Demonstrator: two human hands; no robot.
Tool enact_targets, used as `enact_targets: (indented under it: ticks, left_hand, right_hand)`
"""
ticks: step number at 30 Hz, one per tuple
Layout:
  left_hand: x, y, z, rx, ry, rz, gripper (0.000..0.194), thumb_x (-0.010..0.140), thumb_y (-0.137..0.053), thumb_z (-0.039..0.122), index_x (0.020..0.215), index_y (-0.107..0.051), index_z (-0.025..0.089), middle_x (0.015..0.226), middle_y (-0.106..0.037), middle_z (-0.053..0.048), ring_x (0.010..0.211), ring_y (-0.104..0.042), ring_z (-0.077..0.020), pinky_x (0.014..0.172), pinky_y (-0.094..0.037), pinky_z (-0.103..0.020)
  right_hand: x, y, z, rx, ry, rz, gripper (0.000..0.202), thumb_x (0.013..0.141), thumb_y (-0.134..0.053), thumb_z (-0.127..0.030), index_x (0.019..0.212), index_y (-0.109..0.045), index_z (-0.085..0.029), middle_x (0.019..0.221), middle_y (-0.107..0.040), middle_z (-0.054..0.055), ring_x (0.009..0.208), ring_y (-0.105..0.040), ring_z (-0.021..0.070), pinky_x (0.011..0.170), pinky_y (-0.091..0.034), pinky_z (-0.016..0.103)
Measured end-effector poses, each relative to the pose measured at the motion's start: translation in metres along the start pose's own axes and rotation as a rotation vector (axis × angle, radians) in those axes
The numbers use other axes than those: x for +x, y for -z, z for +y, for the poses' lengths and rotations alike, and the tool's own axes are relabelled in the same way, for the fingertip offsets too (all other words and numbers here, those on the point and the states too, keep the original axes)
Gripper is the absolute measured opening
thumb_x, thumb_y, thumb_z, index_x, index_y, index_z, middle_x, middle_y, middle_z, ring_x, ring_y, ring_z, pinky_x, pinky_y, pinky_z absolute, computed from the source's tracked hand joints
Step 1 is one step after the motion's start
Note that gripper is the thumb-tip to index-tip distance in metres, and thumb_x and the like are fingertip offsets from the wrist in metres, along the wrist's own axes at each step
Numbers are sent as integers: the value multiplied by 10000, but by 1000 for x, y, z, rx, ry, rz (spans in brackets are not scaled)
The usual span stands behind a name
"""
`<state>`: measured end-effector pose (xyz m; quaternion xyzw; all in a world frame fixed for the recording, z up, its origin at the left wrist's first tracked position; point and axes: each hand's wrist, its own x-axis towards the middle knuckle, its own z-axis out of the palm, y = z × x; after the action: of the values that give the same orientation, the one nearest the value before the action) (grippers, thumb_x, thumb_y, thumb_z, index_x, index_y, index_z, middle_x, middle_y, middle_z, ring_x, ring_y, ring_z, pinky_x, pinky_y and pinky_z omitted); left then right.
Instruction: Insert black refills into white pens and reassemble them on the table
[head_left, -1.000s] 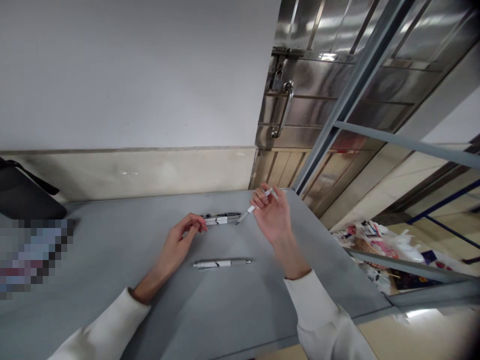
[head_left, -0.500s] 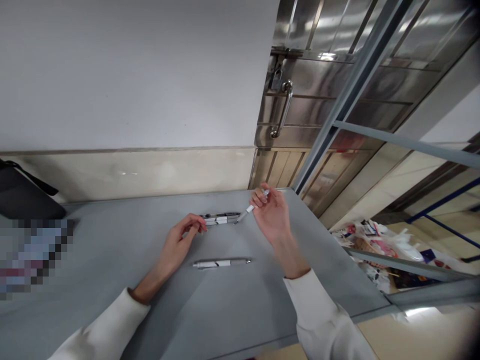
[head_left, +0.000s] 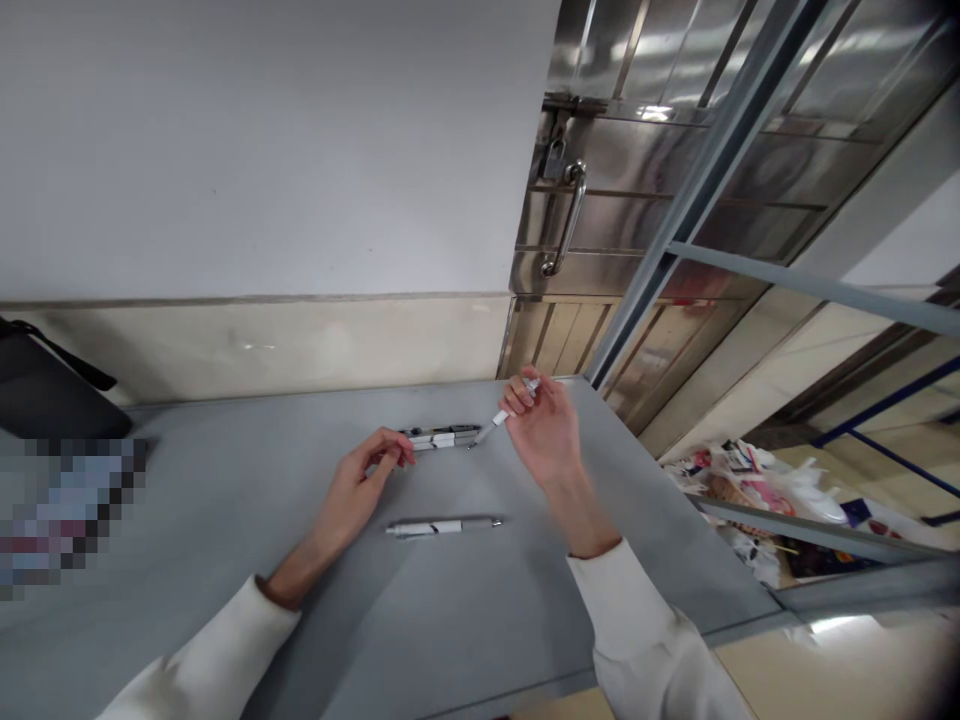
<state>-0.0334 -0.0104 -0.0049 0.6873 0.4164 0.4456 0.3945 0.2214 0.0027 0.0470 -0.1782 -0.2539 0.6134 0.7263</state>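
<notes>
My left hand [head_left: 365, 474] reaches across the grey table with thumb and fingers closed at the left end of a white pen [head_left: 442, 440]. Right behind that pen lies a darker pen [head_left: 429, 430], partly hidden. My right hand [head_left: 546, 430] is turned palm up, its curled fingers around another white pen [head_left: 501, 417], whose grey tip slants down to the right ends of the two lying pens. Nearer to me, a white pen with a grey grip [head_left: 448, 526] rests on the table, apart from both hands.
On the table's left stand a black bag [head_left: 56, 385] and a blurred-out item [head_left: 71, 510]. A white wall [head_left: 255, 150] rises behind the table [head_left: 300, 660]. At right are a grey metal frame post [head_left: 697, 190], a padlocked metal door [head_left: 622, 200] and plastic bags on a shelf [head_left: 772, 485].
</notes>
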Motion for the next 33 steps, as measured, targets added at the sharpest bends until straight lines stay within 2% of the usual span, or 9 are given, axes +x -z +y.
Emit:
enact_targets:
  ticks: [3, 7, 13, 22, 26, 29, 31, 33]
  left_hand:
    - [0, 0, -1, 1, -5, -3, 230, 1029, -521, 375, 965, -689, 231, 882, -708, -23, 850, -643, -209, 839, -476, -328]
    - [-1, 0, -1, 0, -6, -9, 229, 1034, -518, 367, 966, -686, 227, 887, -704, -24, 854, -641, -208, 843, -474, -330]
    - [-1, 0, -3, 3, -6, -19, 228, 1051, -510, 363, 977, -679, 229, 897, -694, -18, 861, -637, -201, 859, -473, -332]
    - [-1, 0, -2, 18, -1, -33, 238, 1053, -496, 360, 984, -675, 219, 900, -693, -16, 861, -627, -194, 852, -467, -320]
    - [-1, 0, 0, 16, 3, -41, 245, 1058, -486, 359, 977, -663, 211, 909, -688, -19, 872, -624, -193, 862, -464, -322]
    - [-1, 0, -1, 9, -2, -50, 242, 1063, -484, 356, 979, -658, 210, 911, -678, -18, 869, -617, -187, 864, -461, -321]
    - [-1, 0, -2, -14, -16, -54, 235, 1069, -478, 359, 1019, -653, 211, 919, -677, -19, 864, -614, -184, 854, -465, -320]
    - [-1, -1, 0, -43, -27, -49, 213, 1070, -488, 364, 1105, -636, 216, 923, -685, -18, 863, -618, -184, 841, -473, -317]
  right_hand:
    - [0, 0, 0, 19, 0, -5, 146, 960, -566, -251, 836, -642, -238, 674, -274, -48, 570, -337, 141, 546, -400, 243]
    - [0, 1, 0, 37, 16, -27, 175, 983, -567, -302, 841, -643, -234, 681, -265, -48, 574, -330, 137, 549, -405, 230]
    - [-1, 1, 0, 55, 6, -36, 198, 994, -506, -232, 870, -660, -232, 670, -266, -46, 584, -327, 141, 554, -402, 218]
    - [-3, -2, -3, 4, 11, -35, 137, 953, -559, -290, 847, -629, -239, 680, -227, -49, 577, -307, 154, 569, -401, 253]
    - [-5, -4, -3, -39, 19, -63, 141, 953, -556, -328, 869, -624, -237, 704, -269, -39, 603, -341, 155, 599, -421, 266]
    - [-7, -6, 1, -135, 17, -106, 37, 908, -613, -270, 883, -607, -243, 736, -363, -25, 661, -412, 153, 652, -434, 271]
    - [-8, -7, 6, -308, 0, -157, 74, 909, -664, -301, 929, -615, -249, 796, -472, -12, 712, -466, 152, 691, -441, 281]
    - [-9, -6, 12, -563, -48, -260, 170, 935, -692, -388, 1016, -642, -248, 853, -556, -4, 750, -508, 155, 730, -449, 296]
